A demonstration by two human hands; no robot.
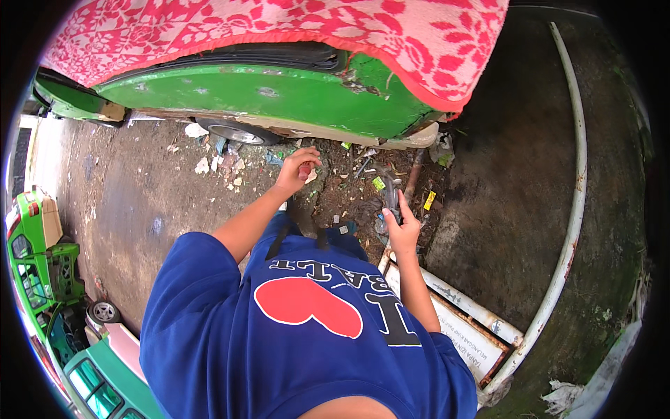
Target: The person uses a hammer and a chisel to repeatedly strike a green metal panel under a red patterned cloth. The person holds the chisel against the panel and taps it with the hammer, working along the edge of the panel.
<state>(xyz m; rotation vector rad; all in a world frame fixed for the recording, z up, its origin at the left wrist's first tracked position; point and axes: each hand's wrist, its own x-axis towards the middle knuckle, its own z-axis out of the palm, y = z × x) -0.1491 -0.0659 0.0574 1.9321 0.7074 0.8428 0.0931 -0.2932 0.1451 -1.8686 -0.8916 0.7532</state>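
Note:
My left hand [299, 170] is closed around a short reddish, rounded thing [305, 170] that looks like a handle. Its far end is hidden, so its kind cannot be told. To the right, my right hand [403, 225] grips a dark grey, shiny, elongated thing [391, 200], whose kind is also unclear. Both hands are held apart in front of my blue shirt, above littered ground [328, 188]. Small yellow-green packets [379, 183] and scraps lie beyond and between them.
Ahead stands a worn green car [244, 98] under a red-and-pink floral cloth [293, 21], its wheel [241, 133] near the litter. A long white pipe [578, 153] curves along the right, by a rusty framed sign [460, 335]. More green vehicles [52, 279] stand at left.

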